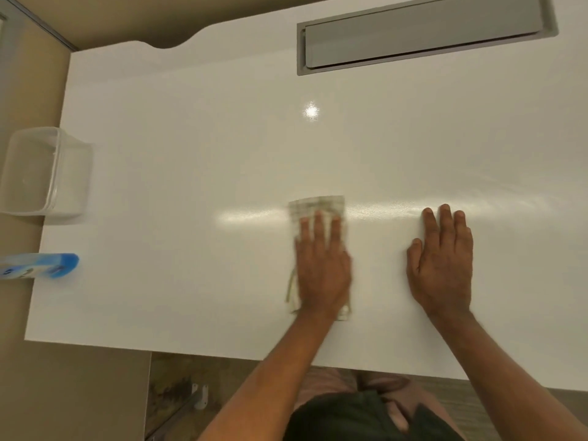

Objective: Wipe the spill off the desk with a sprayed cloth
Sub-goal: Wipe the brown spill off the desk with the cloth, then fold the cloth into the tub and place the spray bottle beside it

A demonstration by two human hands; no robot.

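Observation:
A folded pale checked cloth [318,206] lies flat on the white desk [191,154], near the front middle. My left hand [323,265] presses down on it with the fingers spread flat; the hand and cloth look blurred. My right hand [442,262] rests flat on the bare desk to the right of the cloth, holding nothing. A wet-looking sheen runs left and right of the cloth across the desk. I cannot make out a distinct spill.
A blue and white spray bottle [41,265] lies at the desk's left edge. A clear plastic container [44,173] stands further back on the left. A grey recessed cable tray [423,33] sits at the back right. The desk's front edge runs just below my wrists.

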